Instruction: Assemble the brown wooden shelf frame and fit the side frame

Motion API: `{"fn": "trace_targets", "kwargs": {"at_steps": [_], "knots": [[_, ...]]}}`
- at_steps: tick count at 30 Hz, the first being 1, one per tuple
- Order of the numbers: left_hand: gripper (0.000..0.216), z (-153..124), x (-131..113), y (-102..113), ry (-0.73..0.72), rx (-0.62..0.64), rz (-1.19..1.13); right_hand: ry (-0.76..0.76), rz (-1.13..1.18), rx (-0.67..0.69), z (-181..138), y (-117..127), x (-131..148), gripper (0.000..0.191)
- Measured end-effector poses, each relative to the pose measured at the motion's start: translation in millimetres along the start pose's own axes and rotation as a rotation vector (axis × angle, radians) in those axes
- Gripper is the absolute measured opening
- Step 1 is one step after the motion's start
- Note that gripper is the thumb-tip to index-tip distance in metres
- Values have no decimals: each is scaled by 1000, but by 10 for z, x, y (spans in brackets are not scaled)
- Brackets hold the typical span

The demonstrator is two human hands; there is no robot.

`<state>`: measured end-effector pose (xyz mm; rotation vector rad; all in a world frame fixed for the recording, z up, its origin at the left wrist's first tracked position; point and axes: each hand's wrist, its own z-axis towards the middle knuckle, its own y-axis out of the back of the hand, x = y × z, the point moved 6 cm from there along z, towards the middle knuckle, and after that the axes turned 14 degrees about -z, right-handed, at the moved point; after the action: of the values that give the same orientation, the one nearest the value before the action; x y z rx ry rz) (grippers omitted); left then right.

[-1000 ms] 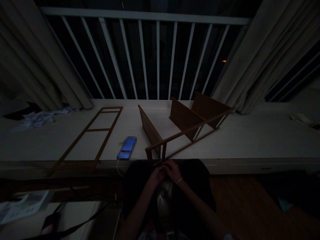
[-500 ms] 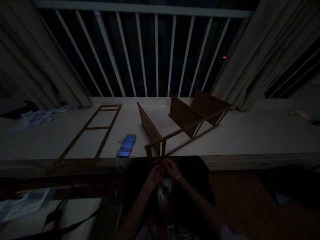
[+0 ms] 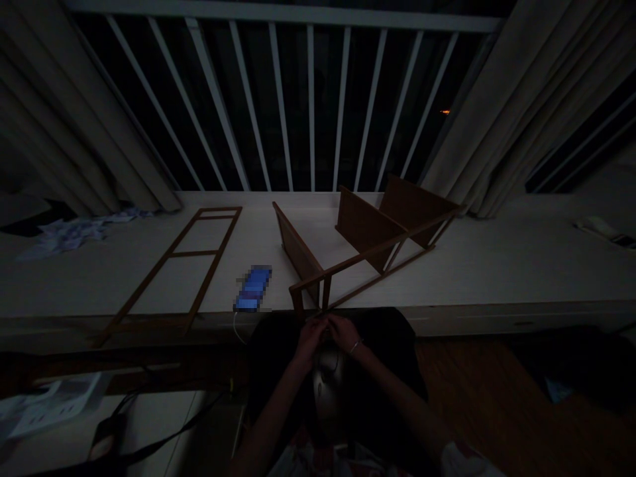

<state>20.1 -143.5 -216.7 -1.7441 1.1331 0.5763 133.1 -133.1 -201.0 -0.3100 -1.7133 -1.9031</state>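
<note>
My left hand (image 3: 311, 336) and my right hand (image 3: 344, 332) meet over my lap, at the near lower corner of a brown wooden shelf unit (image 3: 368, 254). Both have curled fingers, with the fingertips close together by the shelf's end bar. Whatever they pinch is too small and dark to make out. The shelf unit lies on its side on a pale window ledge (image 3: 477, 265), its boards standing up from a side frame. A bracelet circles my right wrist.
A second wooden frame (image 3: 195, 254) lies at left, jutting over the ledge's front edge. Between the two lies a phone (image 3: 253, 289) with a white cable. White railings (image 3: 311, 112) and curtains (image 3: 501, 112) stand behind. A clear plastic box (image 3: 64, 401) is at lower left.
My left hand has moved slightly up and in toward the shelf's corner, and the fingers of both hands are closer together. The shelf unit, frame and phone stay in place.
</note>
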Motion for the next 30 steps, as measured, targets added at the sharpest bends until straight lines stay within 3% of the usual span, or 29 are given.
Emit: {"fn": "trace_targets", "kwargs": {"at_steps": [4, 10, 13, 17, 21, 25, 30], "knots": [[31, 29, 13, -5, -32, -84, -53, -26, 129, -10, 9, 13, 24, 23], [24, 70, 234, 171, -25, -175, -176, -100, 376, -66, -8, -42, -17, 22], [16, 138, 387, 252, 66, -183, -284, -183, 534, -112, -20, -128, -96, 21], [7, 226, 535, 274, 242, -171, -480, -403, 747, -193, -40, -283, -251, 33], [4, 252, 593, 226, 329, -132, -592, -519, 931, -134, -44, -468, -297, 40], [7, 256, 693, 174, 409, -115, -734, -503, 948, -99, -51, -551, -293, 43], [10, 278, 733, 139, 428, -97, -717, -473, 891, -38, -74, -608, -281, 46]]}}
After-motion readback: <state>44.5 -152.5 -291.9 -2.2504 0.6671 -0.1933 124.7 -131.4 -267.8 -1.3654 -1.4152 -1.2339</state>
